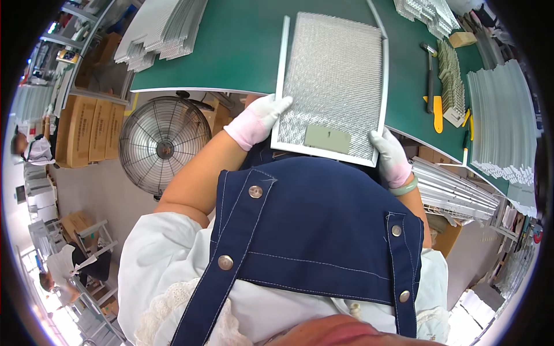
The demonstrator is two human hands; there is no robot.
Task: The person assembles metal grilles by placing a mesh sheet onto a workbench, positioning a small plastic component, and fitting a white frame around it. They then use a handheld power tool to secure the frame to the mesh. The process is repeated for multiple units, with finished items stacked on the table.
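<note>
A silver mesh filter panel (337,75) sits in a thin pale metal frame (385,86), held up at the green table's near edge. Metal strip shows along its left, near and right sides; at the far right corner a strip angles away from the mesh. A grey-green rectangular plate (326,139) lies on the mesh by the near side. My left hand (261,120), in a white and pink glove, grips the left side of the frame, thumb on top. My right hand (391,154), gloved alike, is closed around the near right corner, its underside fingers hidden.
The green table (236,46) carries stacked mesh sheets (164,29), a hammer (429,75), a yellow tool (438,114), a row of small plates (450,78) and stacked metal strips (502,121). A floor fan (165,149) stands left, near cardboard boxes (86,131). Another person (66,268) is far left.
</note>
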